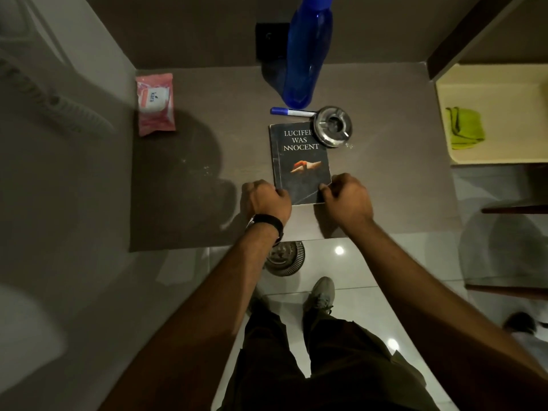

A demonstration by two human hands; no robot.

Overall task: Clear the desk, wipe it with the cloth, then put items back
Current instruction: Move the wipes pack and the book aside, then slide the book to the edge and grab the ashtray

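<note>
Seen from above, looking down past two bare forearms to a grey-brown surface (231, 143) set in a corner. Left hand (265, 200), with a dark watch at the wrist, curled at the near left corner of a dark paperback book (301, 164); right hand (347, 198) curled at the near right corner, fingertips on the cover's edge. Both hands gripping the book's near corners, apparently to lift it, or perhaps just setting it down; hard to tell which. Resting on the book's far right corner, a round metal ashtray (333, 126), likely to slide if the book is raised first. Just beyond, a blue-capped marker (289, 111) lying crosswise, touching the ashtray's rim. Behind that, a tall blue bottle (307, 51) standing near the back wall. Far left, well apart from the rest, a pink packet of wipes (155, 103) lying flat. Off to the right, on a pale cream shelf (498, 157) beside the surface, a folded green cloth (465, 128), untouched and out of the way, probably waiting for the wiping step. Faint specks and smears on the bare middle of the surface.
</note>
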